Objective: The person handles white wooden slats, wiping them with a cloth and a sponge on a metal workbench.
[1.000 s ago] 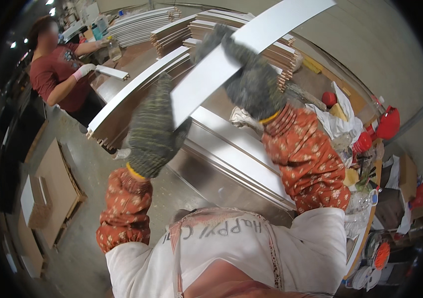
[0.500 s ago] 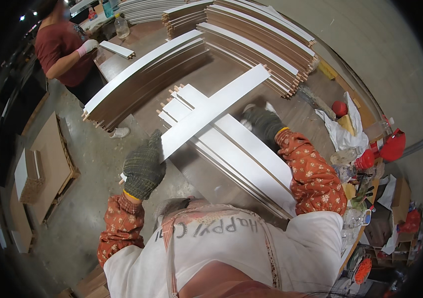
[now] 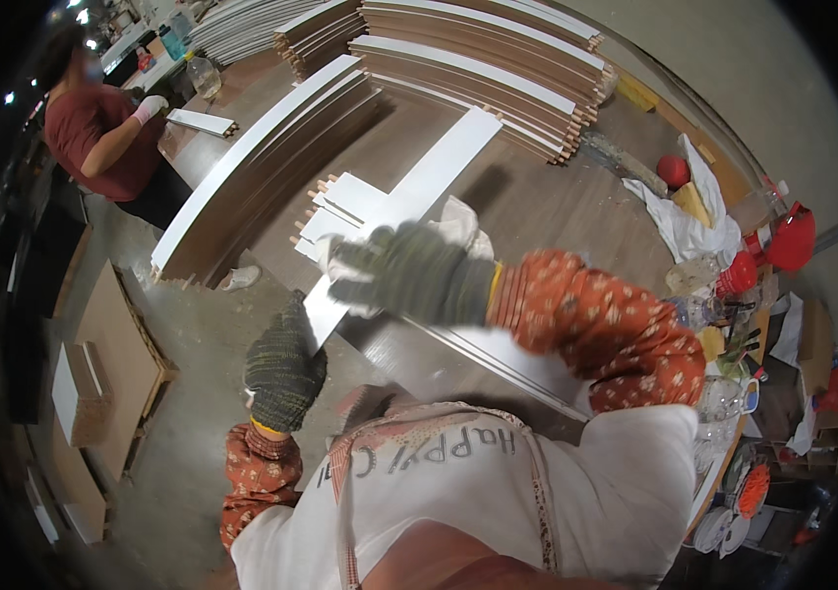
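Note:
My left hand point(image 3: 286, 366), in a dark knitted glove, is closed round the near end of a long white slat point(image 3: 450, 157). The slat slants away to the right, with small wooden dowels at its far end. Across its near half lies my right hand point(image 3: 404, 270), gloved alike and smeared by motion, pressing a crumpled white cloth point(image 3: 462, 228) onto the white face. Its fingertips are hard to make out. Beneath, crossing the held slat, rest several more white slats point(image 3: 345, 202) with dowels at their ends, partly hidden by my right arm.
Tall stacks of slats stand on the brown table, one at left point(image 3: 262, 147) and others at the back point(image 3: 468, 74). A red ball point(image 3: 673, 171), white wrapping point(image 3: 699, 231) and plastic bottles line the right edge. At far left a person point(image 3: 104, 128) handles a slat point(image 3: 201, 122).
My right hand has swung left from beside the slats onto the held slat, bringing the white cloth. My left hand keeps its hold on the near end. The whole view has shifted slightly.

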The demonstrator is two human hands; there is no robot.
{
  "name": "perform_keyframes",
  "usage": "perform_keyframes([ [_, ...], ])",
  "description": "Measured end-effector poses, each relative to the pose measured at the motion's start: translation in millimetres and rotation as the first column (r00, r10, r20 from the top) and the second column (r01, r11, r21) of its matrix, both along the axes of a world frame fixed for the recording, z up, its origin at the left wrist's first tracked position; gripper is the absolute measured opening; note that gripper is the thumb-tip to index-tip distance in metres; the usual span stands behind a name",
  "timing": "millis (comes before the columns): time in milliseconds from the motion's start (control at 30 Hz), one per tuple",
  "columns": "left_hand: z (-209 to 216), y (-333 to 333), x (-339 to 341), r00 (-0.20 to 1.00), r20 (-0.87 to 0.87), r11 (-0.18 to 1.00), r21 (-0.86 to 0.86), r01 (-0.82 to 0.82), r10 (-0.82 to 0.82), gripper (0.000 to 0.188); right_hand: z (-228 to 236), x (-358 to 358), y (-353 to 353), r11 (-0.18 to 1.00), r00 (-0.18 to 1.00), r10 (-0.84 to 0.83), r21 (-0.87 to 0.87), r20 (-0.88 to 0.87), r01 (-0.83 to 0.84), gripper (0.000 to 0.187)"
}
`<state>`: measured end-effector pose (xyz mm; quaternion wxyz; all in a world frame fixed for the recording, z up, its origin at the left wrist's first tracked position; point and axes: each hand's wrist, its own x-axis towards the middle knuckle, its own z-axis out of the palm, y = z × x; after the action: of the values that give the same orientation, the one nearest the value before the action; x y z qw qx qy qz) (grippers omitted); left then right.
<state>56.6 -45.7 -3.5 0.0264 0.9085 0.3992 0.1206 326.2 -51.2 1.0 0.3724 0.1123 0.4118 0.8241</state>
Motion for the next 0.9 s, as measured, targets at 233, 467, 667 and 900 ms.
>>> perform_keyframes([
  [233, -3.4, 2.2, 3.3, 1.0, 0.007, 0.991, -0.132, 0.009, -0.008, 0.073, 16.0, 308.3, 46.3, 0.931, -0.698, -0.36, -0.195, -0.619, -0.307, 0.063],
  [467, -10.3, -3.3, -9.9, 0.995, 0.018, 0.994, -0.052, -0.096, 0.098, 0.075, 43.5, 44.7, -2.3, 0.765, 0.005, -0.293, -0.238, -0.956, -0.598, 0.05],
  [667, -11.4, -5.4, -18.1, 0.989, -0.017, 0.989, -0.031, -0.145, 0.145, 0.077, 26.5, 133.5, 55.2, 0.808, -0.46, -0.549, -0.585, -0.698, -0.077, 0.057],
  [900, -13.6, -7.1, -19.3, 0.982, -0.018, 0.981, -0.032, -0.191, 0.19, 0.078, 61.4, 141.3, 36.6, 0.899, -0.452, -0.311, -0.104, -0.836, -0.426, 0.053],
])
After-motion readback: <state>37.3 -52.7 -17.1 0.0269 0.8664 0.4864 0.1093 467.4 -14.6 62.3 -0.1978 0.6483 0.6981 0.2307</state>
